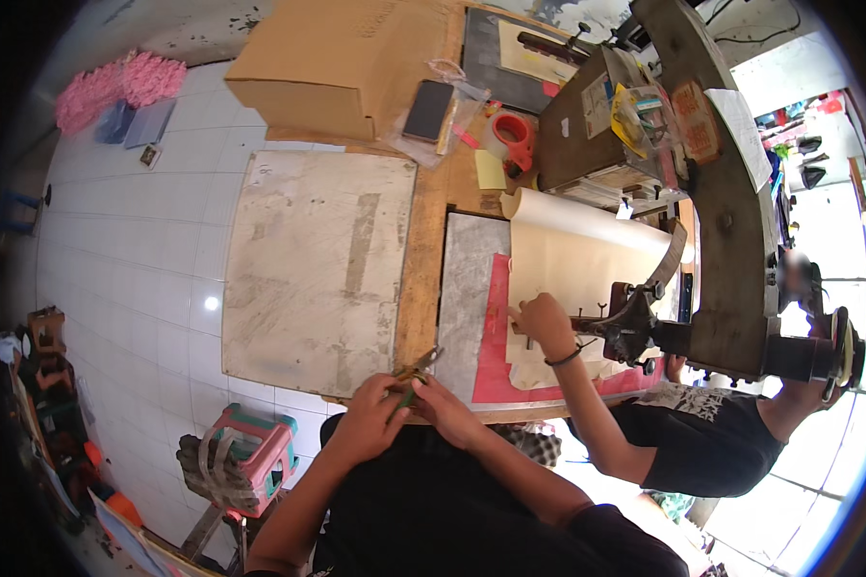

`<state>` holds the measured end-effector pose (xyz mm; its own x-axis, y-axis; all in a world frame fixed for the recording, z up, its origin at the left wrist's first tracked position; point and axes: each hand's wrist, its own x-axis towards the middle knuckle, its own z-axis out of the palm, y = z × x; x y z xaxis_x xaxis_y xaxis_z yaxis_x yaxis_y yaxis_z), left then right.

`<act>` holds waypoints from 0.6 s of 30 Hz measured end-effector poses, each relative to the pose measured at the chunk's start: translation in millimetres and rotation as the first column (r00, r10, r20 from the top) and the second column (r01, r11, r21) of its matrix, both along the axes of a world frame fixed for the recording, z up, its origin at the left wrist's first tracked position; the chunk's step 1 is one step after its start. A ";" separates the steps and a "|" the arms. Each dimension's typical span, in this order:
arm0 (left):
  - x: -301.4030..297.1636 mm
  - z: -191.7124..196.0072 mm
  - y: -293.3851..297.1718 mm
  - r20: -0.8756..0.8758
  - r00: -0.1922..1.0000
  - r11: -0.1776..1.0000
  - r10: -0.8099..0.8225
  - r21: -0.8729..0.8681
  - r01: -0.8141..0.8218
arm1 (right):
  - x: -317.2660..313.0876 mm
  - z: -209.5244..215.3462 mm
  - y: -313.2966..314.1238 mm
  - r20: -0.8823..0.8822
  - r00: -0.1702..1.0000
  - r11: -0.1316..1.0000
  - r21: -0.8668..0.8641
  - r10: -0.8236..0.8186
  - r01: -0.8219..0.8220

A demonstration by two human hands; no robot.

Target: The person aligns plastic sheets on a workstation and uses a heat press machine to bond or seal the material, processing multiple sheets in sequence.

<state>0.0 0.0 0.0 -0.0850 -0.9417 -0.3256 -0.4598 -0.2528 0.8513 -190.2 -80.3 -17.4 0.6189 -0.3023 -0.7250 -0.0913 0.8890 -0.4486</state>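
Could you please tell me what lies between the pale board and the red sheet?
In the head view, a strip of wooden tabletop, then part of a grey slab, lie between the pale board and the red sheet.

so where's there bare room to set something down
Most room: the broad pale board, between the cardboard box and left hand. A narrower patch: the grey plate, between the wooden strip and red sheet. Crowded: around the black rectangle and red tape dispenser, and by the co-worker's hand beside the black clamp.
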 end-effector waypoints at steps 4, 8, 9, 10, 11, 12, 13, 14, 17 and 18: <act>-4.2 3.0 32.7 -0.048 0.992 0.979 -0.118 -0.176 0.108 | -4.5 -16.6 30.8 -0.102 0.971 0.977 -0.023 -0.214 0.213; 37.8 11.3 91.5 -0.138 0.988 0.989 0.072 -0.121 -0.089 | -15.9 -28.0 60.4 -0.213 0.931 0.922 -0.318 -0.298 0.222; 52.4 7.3 114.7 -0.120 0.977 0.978 0.176 -0.090 -0.188 | -23.3 -20.1 65.0 -0.273 0.911 0.900 -0.392 -0.310 0.189; 69.4 12.0 142.2 -0.170 0.944 0.954 0.283 -0.055 -0.296 | -40.8 -30.3 78.2 -0.312 0.873 0.871 -0.442 -0.376 0.217; 86.6 -4.0 168.5 -0.055 0.942 0.922 0.332 -0.193 -0.336 | -59.0 -48.3 78.4 -0.336 0.837 0.835 -0.500 -0.432 0.230; 103.0 -15.7 199.3 -0.018 0.906 0.893 0.424 -0.162 -0.421 | -67.6 -49.9 76.0 -0.384 0.777 0.806 -0.535 -0.499 0.254; 119.2 -18.9 239.4 0.057 0.872 0.869 0.485 -0.136 -0.475 | -77.3 -44.2 81.6 -0.434 0.706 0.780 -0.563 -0.560 0.273; 132.6 -45.2 280.2 0.083 0.825 0.826 0.559 -0.134 -0.547 | -95.0 -56.3 70.8 -0.424 0.666 0.722 -0.643 -0.614 0.255; 157.4 -82.5 398.7 0.124 0.712 0.717 0.691 -0.001 -0.697 | -154.8 -99.4 43.3 -0.334 0.623 0.595 -0.757 -0.707 0.269; 159.5 -87.7 431.3 0.186 0.669 0.674 0.720 0.042 -0.737 | -165.9 -107.0 33.2 -0.304 0.631 0.574 -0.770 -0.714 0.279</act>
<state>159.5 431.3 -87.7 0.6686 -0.6422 -0.3749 -0.2022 -0.6421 0.7395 -356.1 -47.1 -124.4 -0.2185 -0.9060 -0.3627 -0.1345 0.3961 -0.9083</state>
